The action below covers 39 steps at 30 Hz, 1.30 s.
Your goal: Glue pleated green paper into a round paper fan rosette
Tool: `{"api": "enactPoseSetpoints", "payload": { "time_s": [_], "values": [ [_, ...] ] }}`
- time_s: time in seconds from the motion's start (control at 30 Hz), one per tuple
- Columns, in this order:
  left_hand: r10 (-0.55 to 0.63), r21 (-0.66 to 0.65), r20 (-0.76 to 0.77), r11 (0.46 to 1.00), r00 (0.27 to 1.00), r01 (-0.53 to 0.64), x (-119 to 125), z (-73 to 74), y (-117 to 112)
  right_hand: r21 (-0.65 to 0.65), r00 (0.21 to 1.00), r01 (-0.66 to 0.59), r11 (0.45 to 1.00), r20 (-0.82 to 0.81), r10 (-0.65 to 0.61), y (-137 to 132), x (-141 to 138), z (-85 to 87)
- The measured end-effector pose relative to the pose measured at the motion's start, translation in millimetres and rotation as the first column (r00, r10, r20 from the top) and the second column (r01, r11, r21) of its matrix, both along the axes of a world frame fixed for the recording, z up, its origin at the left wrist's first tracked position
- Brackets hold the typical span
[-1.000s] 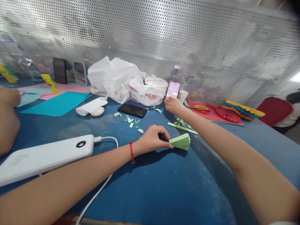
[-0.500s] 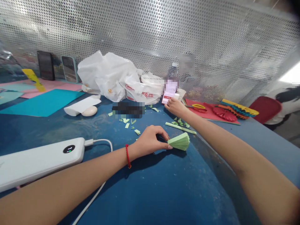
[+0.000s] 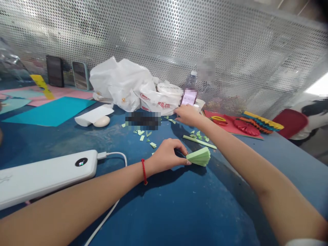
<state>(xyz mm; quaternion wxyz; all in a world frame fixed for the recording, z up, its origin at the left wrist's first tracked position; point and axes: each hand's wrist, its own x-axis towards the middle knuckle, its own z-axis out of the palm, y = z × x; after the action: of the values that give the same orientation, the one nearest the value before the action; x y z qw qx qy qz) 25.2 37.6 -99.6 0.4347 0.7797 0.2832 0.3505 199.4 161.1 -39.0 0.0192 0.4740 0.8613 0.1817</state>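
Note:
My left hand pinches the narrow end of a folded light-green paper fan that rests on the blue table. My right hand is stretched to the back of the table, its fingers at the foot of a small upright phone with a lit screen. Whether those fingers grip the phone I cannot make out. Green paper scraps and a thin green strip lie between the two hands.
A white power bank with cable lies at left. White plastic bags, a bottle, teal paper, scissors on red paper and coloured paper fans stand before a perforated metal wall. Two phones lean at back left.
My right hand has shifted a little left and lower at the base of the lit phone. The left hand keeps its pinch on the green fan. The view has swung slightly.

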Motion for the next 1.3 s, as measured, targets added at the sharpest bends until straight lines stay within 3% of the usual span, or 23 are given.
{"api": "enactPoseSetpoints", "payload": {
  "time_s": [0.13,0.23,0.33,0.43,0.53,0.6,0.77,0.97,1.1,1.3],
  "values": [
    [0.007,-0.001,-0.004,1.0,1.0,-0.007,-1,-0.2,0,-0.123,0.976,0.017,0.992,-0.214,-0.043,11,-24,-5.8],
    [0.017,-0.009,-0.007,1.0,1.0,-0.017,-2,0.6,0,-0.148,0.908,0.008,0.989,-0.413,-0.069,11,-30,8.1],
    [0.023,-0.011,-0.008,1.0,1.0,-0.023,-2,1.5,1,-0.165,0.827,0.003,0.986,-0.554,-0.095,-3,-16,31.4],
    [0.014,-0.01,-0.005,1.0,1.0,-0.014,-2,2.1,1,-0.307,0.806,-0.059,0.95,-0.576,-0.136,-34,15,41.0],
    [-0.002,-0.025,-0.003,1.0,1.0,0.002,-2,3.1,2,-0.469,0.86,-0.049,0.882,-0.468,-0.201,-72,42,27.5],
    [-0.02,-0.084,0.003,0.996,1.0,0.02,-1,4.4,1,-0.488,0.868,0.002,0.873,-0.433,-0.244,-93,54,12.2],
    [-0.012,-0.297,0.112,0.954,0.994,0.045,0,9.3,-2,-0.414,0.823,0.081,0.907,-0.485,-0.295,-112,69,-16.0],
    [0.078,-0.421,0.181,0.907,0.98,0.005,1,13.8,-4,-0.23,0.73,0.15,0.962,-0.63,-0.264,-123,75,-51.2],
    [0.142,-0.404,0.216,0.914,0.966,-0.044,1,15.3,-5,-0.124,0.66,0.19,0.974,-0.718,-0.221,-129,75,-68.2],
    [0.275,-0.245,0.311,0.948,0.91,-0.203,0,15.4,-3,-0.198,0.525,0.231,0.953,-0.799,-0.293,-122,84,-72.3]
  ]
}}
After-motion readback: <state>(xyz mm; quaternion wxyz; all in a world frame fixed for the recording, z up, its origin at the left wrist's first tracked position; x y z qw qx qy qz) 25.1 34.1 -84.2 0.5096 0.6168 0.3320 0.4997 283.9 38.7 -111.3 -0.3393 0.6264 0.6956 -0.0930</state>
